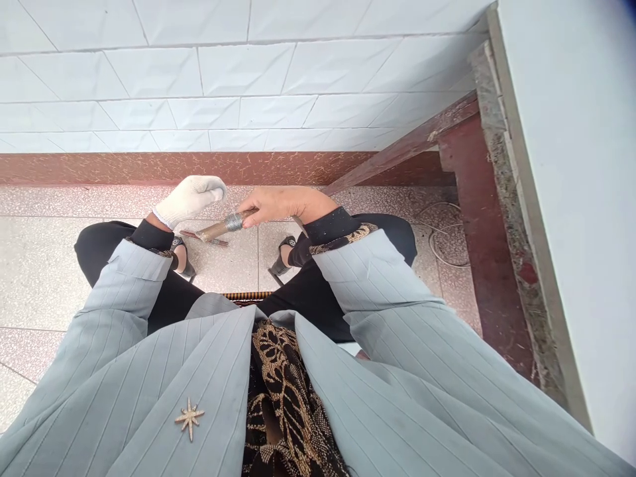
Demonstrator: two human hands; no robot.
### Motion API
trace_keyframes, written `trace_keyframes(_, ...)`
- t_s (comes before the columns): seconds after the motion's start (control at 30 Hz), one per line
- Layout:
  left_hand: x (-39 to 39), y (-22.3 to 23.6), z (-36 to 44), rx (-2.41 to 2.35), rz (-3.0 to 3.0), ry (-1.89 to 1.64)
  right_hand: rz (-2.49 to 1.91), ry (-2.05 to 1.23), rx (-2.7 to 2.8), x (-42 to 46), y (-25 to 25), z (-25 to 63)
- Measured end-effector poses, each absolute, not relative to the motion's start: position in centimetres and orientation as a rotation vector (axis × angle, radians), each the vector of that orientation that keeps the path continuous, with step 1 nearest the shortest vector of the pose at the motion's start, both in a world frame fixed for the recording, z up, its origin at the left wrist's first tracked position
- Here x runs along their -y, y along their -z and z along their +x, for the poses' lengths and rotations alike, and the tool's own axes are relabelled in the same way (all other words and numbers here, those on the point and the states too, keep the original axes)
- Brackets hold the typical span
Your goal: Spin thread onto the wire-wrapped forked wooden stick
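My right hand (278,202), bare, is closed around a wooden stick-like handle (213,230) that slants down to the left. Silver wire (233,222) is wound in a tight band around it, just beside my fingers. The handle's far end looks split, with reddish-brown pieces sticking out. A thin grey strip (300,226) shows below my right wrist; whether it belongs to the handle I cannot tell. My left hand (191,199), in a white knit glove, is curled shut just left of and above the wire band. A faint thin strand seems to run between them.
A white tiled wall (243,69) with a red-brown base strip (199,165) rises ahead. On the right stands a dark red wooden frame (491,245), with loose cable (442,245) on the speckled tile floor (40,265). My shoes (282,258) are below my hands.
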State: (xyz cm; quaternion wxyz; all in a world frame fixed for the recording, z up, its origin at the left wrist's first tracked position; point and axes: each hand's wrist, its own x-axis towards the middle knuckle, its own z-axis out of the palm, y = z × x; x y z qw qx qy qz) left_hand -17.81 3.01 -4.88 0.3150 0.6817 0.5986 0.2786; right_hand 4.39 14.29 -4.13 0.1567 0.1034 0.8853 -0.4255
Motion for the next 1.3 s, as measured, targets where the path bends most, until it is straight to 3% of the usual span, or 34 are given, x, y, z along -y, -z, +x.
trace_keyframes(0.13,-3.3,5.9,-17.6,-1.551,1.754,-0.758,0.362,1.508,-2.588,-13.9,2.8,5.0)
trace_keyframes(0.33,-2.8,6.5,-16.4,-1.465,1.744,-0.611,1.074,2.382,-2.509,-14.0,1.2,6.7)
trace_keyframes(0.4,-2.5,6.2,-15.7,-1.426,1.8,-0.562,1.381,2.283,-2.523,-14.6,1.5,6.8)
trace_keyframes(0.53,-2.1,5.6,-15.2,-1.415,1.9,-0.54,1.689,1.412,-2.743,-15.8,3.1,6.4)
trace_keyframes(0.63,-1.9,5.3,-15.5,-1.458,1.944,-0.528,1.476,0.842,-2.81,-15.6,4.1,5.9)
trace_keyframes(0.7,-1.8,5.3,-15.9,-1.52,1.95,-0.558,1.164,0.707,-2.752,-15.1,4.4,5.5)
trace_keyframes(0.83,-1.8,5.7,-16.9,-1.583,1.908,-0.607,0.409,0.936,-2.499,-13.9,4.1,5.3)
trace_keyframes(0.93,-1.8,6.3,-17.2,-1.561,1.795,-0.618,0.217,1.293,-2.455,-13.6,2.9,5.9)
trace_keyframes(1.13,-1.4,8.4,-15.5,-1.458,1.673,-0.525,1.178,2.246,-2.458,-14.3,2.0,6.7)
trace_keyframes(1.2,-1.3,9.0,-14.6,-1.406,1.708,-0.455,1.465,2.232,-2.404,-14.7,2.9,6.3)
trace_keyframes(1.3,-1.2,9.4,-13.7,-1.351,1.754,-0.383,1.572,1.75,-2.625,-15.5,4.5,5.9)
